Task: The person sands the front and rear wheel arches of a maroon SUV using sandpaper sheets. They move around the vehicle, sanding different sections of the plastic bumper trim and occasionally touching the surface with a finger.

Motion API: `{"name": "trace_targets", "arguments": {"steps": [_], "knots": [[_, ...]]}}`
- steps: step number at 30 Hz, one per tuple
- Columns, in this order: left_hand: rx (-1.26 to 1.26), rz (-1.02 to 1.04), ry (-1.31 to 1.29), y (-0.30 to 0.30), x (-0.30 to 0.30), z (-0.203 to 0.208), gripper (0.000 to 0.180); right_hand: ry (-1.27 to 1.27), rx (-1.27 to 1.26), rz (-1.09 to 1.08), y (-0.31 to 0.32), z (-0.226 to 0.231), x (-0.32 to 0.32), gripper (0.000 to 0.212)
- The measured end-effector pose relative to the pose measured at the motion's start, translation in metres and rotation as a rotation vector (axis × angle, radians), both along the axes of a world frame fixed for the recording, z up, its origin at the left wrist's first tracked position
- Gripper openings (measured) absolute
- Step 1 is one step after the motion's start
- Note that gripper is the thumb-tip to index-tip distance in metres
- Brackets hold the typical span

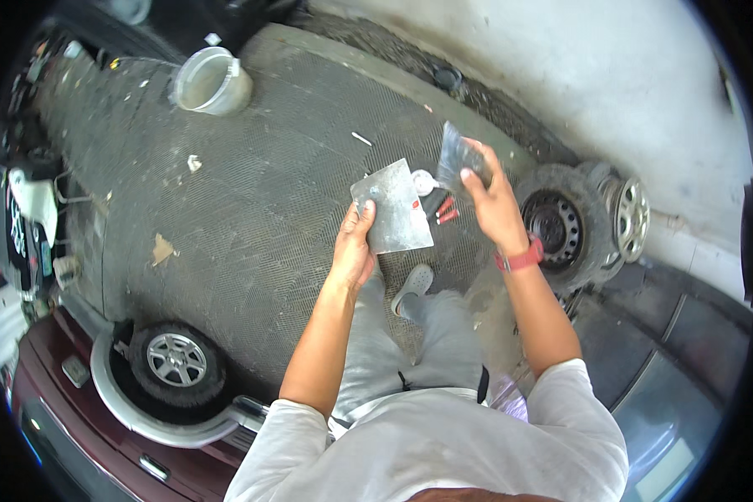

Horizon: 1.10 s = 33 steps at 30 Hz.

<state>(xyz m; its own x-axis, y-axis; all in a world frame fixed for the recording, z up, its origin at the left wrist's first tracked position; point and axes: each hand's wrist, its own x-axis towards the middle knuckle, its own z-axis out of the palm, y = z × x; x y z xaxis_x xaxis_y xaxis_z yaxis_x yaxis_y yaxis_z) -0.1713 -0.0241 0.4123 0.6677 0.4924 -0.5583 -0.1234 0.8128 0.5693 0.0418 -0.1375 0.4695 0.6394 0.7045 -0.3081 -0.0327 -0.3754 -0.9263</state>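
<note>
The left hand (356, 243) is closed on the near left edge of a flat grey plate (389, 226), thumb pressed on its upper face and the other fingers mostly hidden beneath. A small red dab (416, 204) sits near the plate's right edge. The right hand (498, 209), a little farther out, pinches a smaller, thin grey blade (455, 159) between its thumb and bent fingers; the blade is tilted up, apart from the plate. A red band (519, 256) circles the right wrist.

Lower down, between the hands, are a round white item (423, 182) and two red pieces (445, 216). A grey clog (413, 289) shows below the plate. Just past the right hand, a dark tyre (590, 205) stands beside a silver wheel rim (632, 219). Beyond the left hand, far out to its left, a whitish bucket (232, 96) rests on the ridged floor (268, 184). Nearer the body, left of the left forearm, is a maroon vehicle (84, 452).
</note>
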Motion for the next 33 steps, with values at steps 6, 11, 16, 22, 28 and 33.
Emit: {"name": "trace_targets", "arguments": {"steps": [6,11,16,22,28,33], "knots": [[0.427,0.119,0.042,0.009,-0.03,0.15,0.053,-1.245,0.007,0.667,0.017,0.181,-0.05,0.067],[0.737,0.284,0.411,-0.018,-0.071,0.233,0.069,-1.119,0.163,0.984,-0.005,0.242,-0.088,0.061],[0.447,0.897,0.052,-0.052,-0.116,0.221,0.045,-1.224,0.357,1.138,-0.047,0.29,-0.114,0.06],[0.372,0.911,-0.146,-0.123,-0.168,0.265,0.038,-0.841,0.565,1.252,-0.058,0.285,-0.179,0.061],[0.522,1.197,0.249,-0.162,-0.222,0.242,0.051,-1.152,0.573,1.301,-0.031,0.286,-0.207,0.059],[0.629,1.484,0.205,-0.185,-0.298,0.282,0.051,-1.235,0.725,1.492,-0.01,0.3,-0.294,0.058]]}}
